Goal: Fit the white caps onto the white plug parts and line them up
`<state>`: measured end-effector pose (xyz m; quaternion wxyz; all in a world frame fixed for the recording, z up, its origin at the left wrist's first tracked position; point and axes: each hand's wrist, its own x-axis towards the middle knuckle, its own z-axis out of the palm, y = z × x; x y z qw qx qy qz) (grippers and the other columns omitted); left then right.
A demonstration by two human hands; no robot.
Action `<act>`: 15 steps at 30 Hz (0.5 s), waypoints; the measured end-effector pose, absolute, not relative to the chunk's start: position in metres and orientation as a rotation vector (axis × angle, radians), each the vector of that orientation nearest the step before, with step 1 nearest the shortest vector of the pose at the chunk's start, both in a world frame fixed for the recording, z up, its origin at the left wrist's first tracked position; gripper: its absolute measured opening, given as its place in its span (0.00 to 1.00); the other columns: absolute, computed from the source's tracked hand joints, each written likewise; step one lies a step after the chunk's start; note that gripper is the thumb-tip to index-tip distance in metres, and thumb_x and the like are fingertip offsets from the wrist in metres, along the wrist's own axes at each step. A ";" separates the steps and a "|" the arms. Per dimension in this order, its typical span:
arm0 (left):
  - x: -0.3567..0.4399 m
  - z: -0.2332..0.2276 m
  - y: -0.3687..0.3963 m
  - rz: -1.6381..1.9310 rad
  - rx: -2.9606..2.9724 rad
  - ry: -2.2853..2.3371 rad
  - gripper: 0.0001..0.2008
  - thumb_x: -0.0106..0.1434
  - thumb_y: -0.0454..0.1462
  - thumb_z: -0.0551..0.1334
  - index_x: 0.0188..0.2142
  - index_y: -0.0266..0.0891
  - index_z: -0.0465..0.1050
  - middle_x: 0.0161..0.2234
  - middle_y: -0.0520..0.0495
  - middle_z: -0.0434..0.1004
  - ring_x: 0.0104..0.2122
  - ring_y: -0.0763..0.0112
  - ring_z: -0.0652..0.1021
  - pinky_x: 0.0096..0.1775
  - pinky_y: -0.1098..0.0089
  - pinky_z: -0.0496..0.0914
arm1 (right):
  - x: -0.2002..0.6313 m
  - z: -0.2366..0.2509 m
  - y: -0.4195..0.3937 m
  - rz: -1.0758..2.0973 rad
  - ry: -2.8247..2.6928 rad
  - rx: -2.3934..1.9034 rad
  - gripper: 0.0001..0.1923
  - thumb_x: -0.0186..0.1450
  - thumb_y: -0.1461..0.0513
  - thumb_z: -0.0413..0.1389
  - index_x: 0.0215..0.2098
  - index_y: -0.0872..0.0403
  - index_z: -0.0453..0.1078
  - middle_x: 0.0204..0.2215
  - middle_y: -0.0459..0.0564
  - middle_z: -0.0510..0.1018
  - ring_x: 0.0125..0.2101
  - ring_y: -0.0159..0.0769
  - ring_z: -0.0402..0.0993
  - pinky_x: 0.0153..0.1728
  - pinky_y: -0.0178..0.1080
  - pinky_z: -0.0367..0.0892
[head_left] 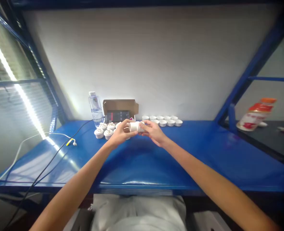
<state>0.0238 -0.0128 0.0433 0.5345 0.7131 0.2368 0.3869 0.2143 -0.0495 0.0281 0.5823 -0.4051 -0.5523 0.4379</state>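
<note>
Both hands meet over the middle of the blue table (pixel 204 160). My left hand (pixel 121 132) and my right hand (pixel 153 131) together grip a small white round part (pixel 134 126), held between the fingertips just above the tabletop. Left of the hands stands a cluster of several white round parts with brass-coloured centres (pixel 103 130). Behind the right hand lie two rows of several shallow white caps (pixel 164 120). How the held part's pieces fit together is too small to tell.
A clear water bottle (pixel 95 108) and an open cardboard box (pixel 119 109) with a dark phone leaning in it stand at the back wall. Black and white cables (pixel 60 146) trail over the table's left side. A blue frame post (pixel 248 73) and an orange-white bag (pixel 255 114) are right.
</note>
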 end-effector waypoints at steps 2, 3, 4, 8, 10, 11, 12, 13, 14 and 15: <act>0.024 0.044 -0.012 0.923 1.706 0.599 0.26 0.53 0.48 0.73 0.46 0.39 0.70 0.34 0.46 0.80 0.32 0.68 0.80 0.33 0.71 0.70 | 0.215 0.028 -0.049 0.910 -1.375 -0.875 0.23 0.57 0.49 0.67 0.43 0.52 0.71 0.40 0.51 0.80 0.38 0.40 0.80 0.40 0.42 0.77; 0.023 0.044 -0.012 0.918 1.713 0.618 0.24 0.55 0.49 0.71 0.44 0.38 0.70 0.31 0.47 0.79 0.29 0.68 0.80 0.31 0.72 0.69 | 0.215 0.027 -0.049 0.845 -1.431 -0.835 0.24 0.56 0.51 0.69 0.45 0.51 0.70 0.42 0.50 0.80 0.40 0.41 0.79 0.43 0.43 0.76; 0.023 0.045 -0.011 0.909 1.719 0.633 0.23 0.58 0.51 0.69 0.42 0.37 0.70 0.28 0.47 0.78 0.26 0.69 0.79 0.29 0.72 0.68 | 0.215 0.027 -0.049 0.793 -1.482 -0.802 0.24 0.55 0.53 0.69 0.46 0.50 0.69 0.44 0.50 0.79 0.42 0.41 0.79 0.46 0.44 0.76; 0.022 0.045 -0.008 0.852 1.712 0.729 0.25 0.62 0.58 0.60 0.33 0.35 0.72 0.19 0.48 0.73 0.18 0.71 0.74 0.22 0.72 0.64 | 0.212 0.028 -0.055 0.628 -1.629 -0.766 0.20 0.59 0.57 0.66 0.47 0.48 0.68 0.49 0.51 0.77 0.48 0.43 0.77 0.51 0.46 0.73; 0.023 0.044 -0.007 0.822 1.678 0.812 0.29 0.63 0.61 0.57 0.27 0.36 0.71 0.15 0.49 0.69 0.15 0.73 0.71 0.19 0.72 0.61 | 0.209 0.030 -0.060 0.480 -1.711 -0.777 0.16 0.60 0.58 0.65 0.46 0.48 0.70 0.52 0.52 0.76 0.53 0.45 0.74 0.56 0.48 0.70; 0.023 0.044 -0.007 0.812 1.655 0.841 0.30 0.63 0.62 0.55 0.25 0.37 0.70 0.14 0.50 0.67 0.14 0.73 0.69 0.18 0.72 0.60 | 0.208 0.031 -0.062 0.419 -1.741 -0.784 0.15 0.60 0.58 0.64 0.45 0.48 0.70 0.53 0.52 0.75 0.55 0.46 0.72 0.57 0.49 0.68; 0.023 0.044 -0.007 0.804 1.634 0.852 0.31 0.63 0.62 0.55 0.24 0.37 0.70 0.13 0.50 0.66 0.13 0.74 0.68 0.17 0.72 0.59 | 0.207 0.031 -0.064 0.386 -1.749 -0.793 0.15 0.60 0.58 0.64 0.45 0.48 0.70 0.53 0.52 0.76 0.55 0.46 0.72 0.58 0.49 0.68; 0.023 0.044 -0.008 0.798 1.621 0.839 0.31 0.63 0.62 0.55 0.25 0.37 0.70 0.14 0.51 0.65 0.13 0.74 0.67 0.17 0.72 0.59 | 0.207 0.032 -0.065 0.389 -1.737 -0.809 0.16 0.60 0.58 0.64 0.45 0.48 0.70 0.52 0.52 0.76 0.54 0.46 0.73 0.56 0.49 0.69; 0.023 0.046 -0.009 0.796 1.621 0.802 0.30 0.63 0.61 0.55 0.26 0.37 0.70 0.15 0.51 0.66 0.14 0.74 0.68 0.18 0.72 0.60 | 0.206 0.032 -0.065 0.422 -1.706 -0.830 0.17 0.60 0.56 0.65 0.46 0.48 0.70 0.50 0.52 0.78 0.51 0.46 0.76 0.54 0.48 0.72; 0.022 0.047 -0.011 0.798 1.629 0.750 0.28 0.64 0.60 0.56 0.28 0.36 0.71 0.17 0.50 0.68 0.16 0.74 0.69 0.20 0.72 0.62 | 0.206 0.031 -0.065 0.475 -1.659 -0.854 0.19 0.60 0.55 0.66 0.47 0.48 0.69 0.47 0.52 0.79 0.46 0.45 0.79 0.49 0.48 0.74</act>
